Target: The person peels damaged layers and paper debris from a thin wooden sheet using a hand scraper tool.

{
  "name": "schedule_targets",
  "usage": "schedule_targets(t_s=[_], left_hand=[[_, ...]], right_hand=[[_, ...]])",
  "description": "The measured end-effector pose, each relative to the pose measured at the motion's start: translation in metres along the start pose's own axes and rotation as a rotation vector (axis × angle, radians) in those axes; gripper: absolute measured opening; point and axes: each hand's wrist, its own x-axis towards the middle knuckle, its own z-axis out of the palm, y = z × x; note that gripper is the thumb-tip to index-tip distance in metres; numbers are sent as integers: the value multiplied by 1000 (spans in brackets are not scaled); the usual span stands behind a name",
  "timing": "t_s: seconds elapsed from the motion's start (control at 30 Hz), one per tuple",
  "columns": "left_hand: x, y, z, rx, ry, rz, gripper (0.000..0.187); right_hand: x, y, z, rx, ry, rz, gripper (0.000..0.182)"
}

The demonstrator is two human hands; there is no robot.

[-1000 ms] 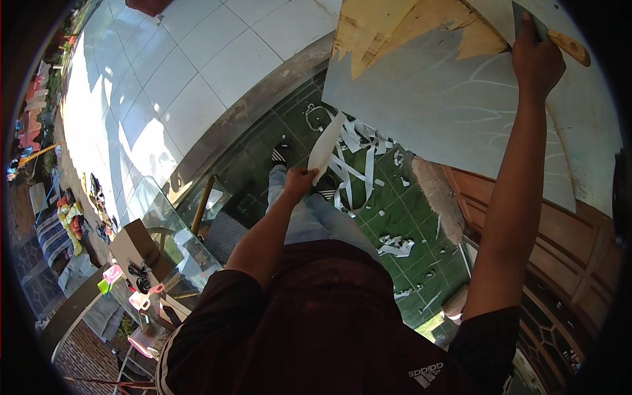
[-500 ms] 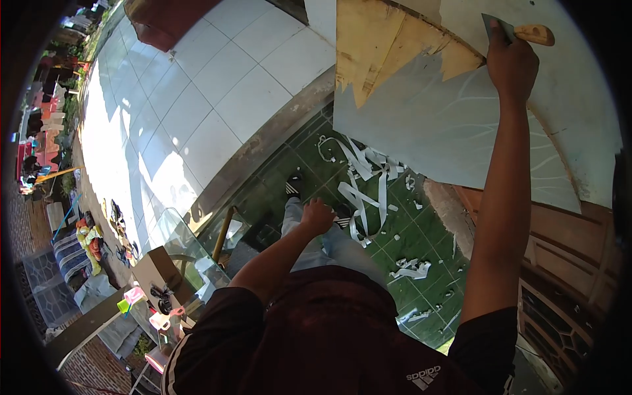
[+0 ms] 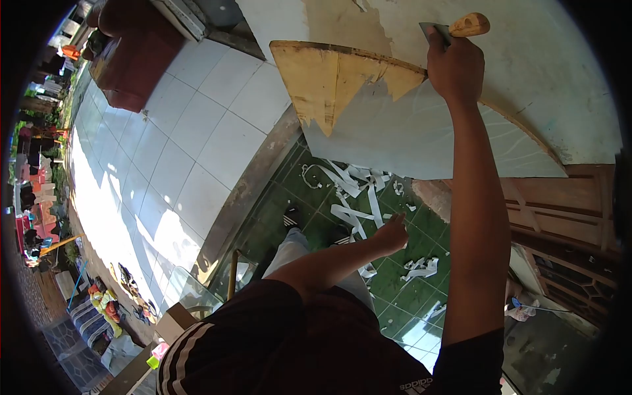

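My right hand [image 3: 456,71] is raised and closed round a scraper [image 3: 469,25] with a wooden handle and a flat grey blade. The blade lies over the pale, patchy surface [image 3: 526,59], just above the dark edge of a panel. That panel [image 3: 388,138] has a light grey face with white vein-like lines; at its left the face ends in a jagged tear, baring yellowish wood [image 3: 309,79]. Lower down, my left hand [image 3: 393,235] hangs over the floor in front of my body. Its fingers are loosely bent and partly apart, with nothing visible in them.
White peeled strips [image 3: 352,214] and scraps [image 3: 421,267] litter the green tiled floor [image 3: 316,227]. A raised white-tiled floor [image 3: 191,125] with a red sofa [image 3: 141,59] lies left. A glass-topped table [image 3: 191,289] stands near my left side, a brown wooden door [image 3: 559,204] at right.
My left hand has moved right, away from my leg. My view has turned, so the panel and my right hand appear farther left. The scraper stays in my right hand.
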Motion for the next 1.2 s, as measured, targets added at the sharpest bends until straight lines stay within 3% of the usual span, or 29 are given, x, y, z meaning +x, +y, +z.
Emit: schedule_targets(t_s=[0.07, 0.2, 0.3, 0.4, 0.5, 0.6, 0.7, 0.8, 0.9, 1.0, 1.1, 1.2], left_hand=[[-7, 3, 3, 163, 92, 151, 23], [5, 15, 12, -101, 262, 131, 10], [11, 13, 5, -181, -41, 155, 12], [4, 13, -6, -75, -154, 200, 12], [-7, 13, 8, -167, 508, 370, 14], [-5, 12, -3, -139, 36, 383, 19], [2, 17, 3, -6, -193, 377, 17], [4, 16, 27, 4, 127, 462, 28], [-20, 23, -6, -30, 406, 384, 54], [-27, 15, -35, -233, 145, 244, 64], [-46, -45, -46, -494, 348, 4, 57], [-71, -140, -54, -495, 794, -249, 40]], right_hand=[[-1, -1, -2, 2, -18, 23, 43], [-5, -2, 0, 37, 9, 39, 45], [-5, 0, 0, 16, 15, 55, 45], [-4, 2, 3, 35, 82, -3, 46], [-8, 3, -1, 7, 55, 9, 47], [-7, 0, -6, -12, 1, 47, 48], [-8, 0, -6, -37, 9, 49, 49], [-9, 2, -2, -5, 52, 25, 48], [-9, 3, -3, 19, 38, 29, 43], [-17, 3, -5, 80, 119, -76, 35], [-20, 2, -5, 128, 207, -131, 29], [-27, -2, -3, 243, 278, -95, 28]])
